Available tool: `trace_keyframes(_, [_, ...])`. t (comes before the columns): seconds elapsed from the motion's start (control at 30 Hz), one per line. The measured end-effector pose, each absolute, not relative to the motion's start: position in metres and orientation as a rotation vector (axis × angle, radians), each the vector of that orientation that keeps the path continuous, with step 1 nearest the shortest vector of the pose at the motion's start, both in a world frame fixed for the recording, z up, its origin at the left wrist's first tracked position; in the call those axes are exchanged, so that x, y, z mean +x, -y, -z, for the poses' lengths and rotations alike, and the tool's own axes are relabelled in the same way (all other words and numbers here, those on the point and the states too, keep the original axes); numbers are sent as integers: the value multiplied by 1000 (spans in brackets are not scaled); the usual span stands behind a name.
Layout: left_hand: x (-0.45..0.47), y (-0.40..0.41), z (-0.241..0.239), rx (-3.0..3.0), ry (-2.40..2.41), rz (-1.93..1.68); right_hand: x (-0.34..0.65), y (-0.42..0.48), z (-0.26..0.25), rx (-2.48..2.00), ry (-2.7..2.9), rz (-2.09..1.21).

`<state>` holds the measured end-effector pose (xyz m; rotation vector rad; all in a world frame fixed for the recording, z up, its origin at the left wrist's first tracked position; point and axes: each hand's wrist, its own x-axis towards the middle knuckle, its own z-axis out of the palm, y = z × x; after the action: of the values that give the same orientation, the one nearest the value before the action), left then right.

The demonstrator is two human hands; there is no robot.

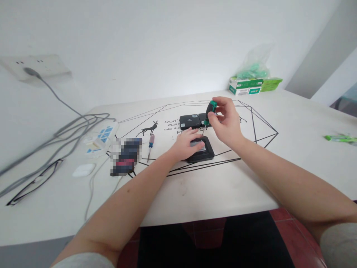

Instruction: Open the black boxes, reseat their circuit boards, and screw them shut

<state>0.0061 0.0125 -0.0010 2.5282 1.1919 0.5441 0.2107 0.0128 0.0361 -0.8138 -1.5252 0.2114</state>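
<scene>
My right hand (224,121) is closed round the handle of a green and black screwdriver (209,111), held nearly upright with its thin shaft pointing down onto a small black device (202,152) on the white table (228,186). My left hand (185,143) rests on that device, fingers curled over its top left part, holding it down. Two more small black devices (190,121) lie side by side just behind, partly hidden by my right hand.
A second screwdriver with a blue and red handle (150,145) lies left of my left hand. Further left are a blurred dark object (126,156), a white case (83,170), a power strip (102,137), cables and glasses (36,180). Green boxes (251,85) stand at the back right.
</scene>
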Motion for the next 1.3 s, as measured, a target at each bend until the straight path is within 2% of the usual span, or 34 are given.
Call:
trace_keyframes(0.1, [6,-17,2,2479,-1192,-801,210,-16,-32,-786,1490,-261])
trace_keyframes(0.17, [4,-20,0,2482,-1187,-834,210,-19,-30,-782,1492,-269])
trace_keyframes(0.4, [-30,-35,-11,2576,-1714,-594,229,-34,-33,-920,1460,-165])
trace_keyframes(0.53, [-47,-45,-12,2493,-1853,-454,241,-50,-24,-1091,1583,-19])
trace_keyframes(0.7, [-69,-53,-13,2370,-2006,-499,254,-65,-10,-1441,1712,4])
trace_keyframes(0.8, [-87,-58,-10,1966,-2261,-802,264,-68,-8,-1734,1784,-76])
trace_keyframes(1.03, [-99,-65,5,1771,-2161,-1043,277,-68,0,-2056,1828,-235])
trace_keyframes(1.2, [-78,-66,-7,1718,-1936,-1360,262,-55,-14,-2004,1857,-170])
trace_keyframes(1.3, [-58,-64,-11,1466,-1642,-1589,249,-46,-29,-1703,2074,-278])
